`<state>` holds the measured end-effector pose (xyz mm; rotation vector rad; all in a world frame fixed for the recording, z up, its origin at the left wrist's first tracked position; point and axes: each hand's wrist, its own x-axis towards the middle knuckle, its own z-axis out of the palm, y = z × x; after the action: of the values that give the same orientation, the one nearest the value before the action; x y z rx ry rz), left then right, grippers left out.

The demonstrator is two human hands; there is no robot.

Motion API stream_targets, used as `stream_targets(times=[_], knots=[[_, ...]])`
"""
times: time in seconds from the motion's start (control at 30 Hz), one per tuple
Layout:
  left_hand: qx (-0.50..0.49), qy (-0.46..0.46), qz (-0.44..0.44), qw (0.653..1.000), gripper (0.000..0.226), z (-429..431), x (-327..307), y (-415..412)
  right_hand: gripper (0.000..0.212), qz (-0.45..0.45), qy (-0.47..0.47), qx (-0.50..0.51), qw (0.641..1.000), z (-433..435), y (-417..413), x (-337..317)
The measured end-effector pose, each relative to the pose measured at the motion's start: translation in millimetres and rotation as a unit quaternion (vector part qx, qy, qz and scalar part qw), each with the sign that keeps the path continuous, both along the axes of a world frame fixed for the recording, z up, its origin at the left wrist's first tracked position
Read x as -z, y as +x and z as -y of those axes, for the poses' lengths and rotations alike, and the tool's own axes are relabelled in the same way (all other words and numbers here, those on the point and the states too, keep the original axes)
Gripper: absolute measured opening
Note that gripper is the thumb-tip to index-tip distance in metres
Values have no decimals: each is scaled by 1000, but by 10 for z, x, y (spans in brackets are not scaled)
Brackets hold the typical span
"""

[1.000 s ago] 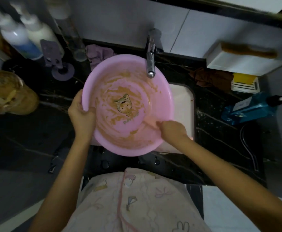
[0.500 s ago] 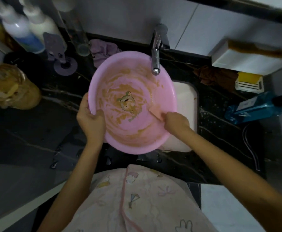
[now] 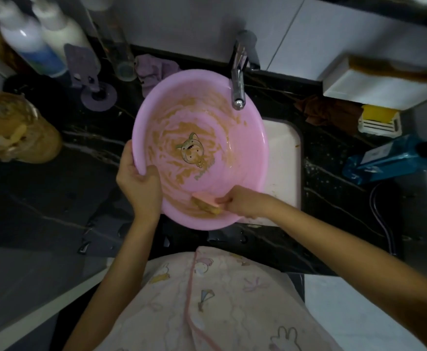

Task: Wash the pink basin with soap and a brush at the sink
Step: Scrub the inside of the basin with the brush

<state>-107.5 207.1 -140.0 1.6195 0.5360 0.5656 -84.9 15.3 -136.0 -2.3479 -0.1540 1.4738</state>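
The pink basin (image 3: 255,158) sits over the sink's (image 3: 284,158) left edge, under the tap (image 3: 238,82). The left hand (image 3: 139,183) clamps its left rim; the right hand (image 3: 243,201) is curled round the brush (image 3: 205,205) at the near inner wall. Best to scrub in short overlapping strokes (brown smears cover the floor) with the rim braced.

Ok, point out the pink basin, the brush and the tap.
pink basin (image 3: 248,148): head view, a clean stretch of its inner wall.
brush (image 3: 206,204): head view, its soiled head against the basin's near wall.
tap (image 3: 238,87): head view, middle of the chrome spout.
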Motion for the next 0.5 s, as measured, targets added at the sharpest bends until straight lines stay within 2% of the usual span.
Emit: stream_targets(times=[0.07, 0.13, 0.2, 0.23, 0.27, 0.3, 0.33, 0.37, 0.43, 0.5], knots=[[-6, -5, -1, 1000, 62, -23, 17, -17, 41, -10, 20, -26, 999, 34, -29, -58], [-13, -4, -4, 1000, 63, -56, 46, -49, 36, -23, -20, -27, 999, 216, 143, -124], [-16, -5, -10, 1000, 62, -40, 53, -79, 37, 61, -152, -48, 985, 365, 338, -180], [-16, -9, -12, 1000, 61, -15, 43, -86, 34, 119, -230, -79, 963, 386, 381, -164], [-16, -14, -13, 1000, 60, 10, 38, -88, 32, 159, -268, -103, 945, 351, 371, -112], [-14, -17, -11, 1000, 58, 33, 27, -79, 31, 164, -257, -99, 947, 270, 307, -75], [-13, -19, -10, 1000, 57, 50, 17, -71, 33, 137, -207, -78, 966, 182, 202, 1], [-11, -18, -8, 1000, 57, 59, 6, -55, 34, 98, -133, -47, 985, 114, 73, 43], [-14, -24, -6, 1000, 57, 48, 13, -42, 35, 6, -9, -20, 1000, 122, -113, -13], [-15, -28, -10, 999, 58, 33, 33, -50, 36, -41, 18, -19, 999, 311, 9, -136]])
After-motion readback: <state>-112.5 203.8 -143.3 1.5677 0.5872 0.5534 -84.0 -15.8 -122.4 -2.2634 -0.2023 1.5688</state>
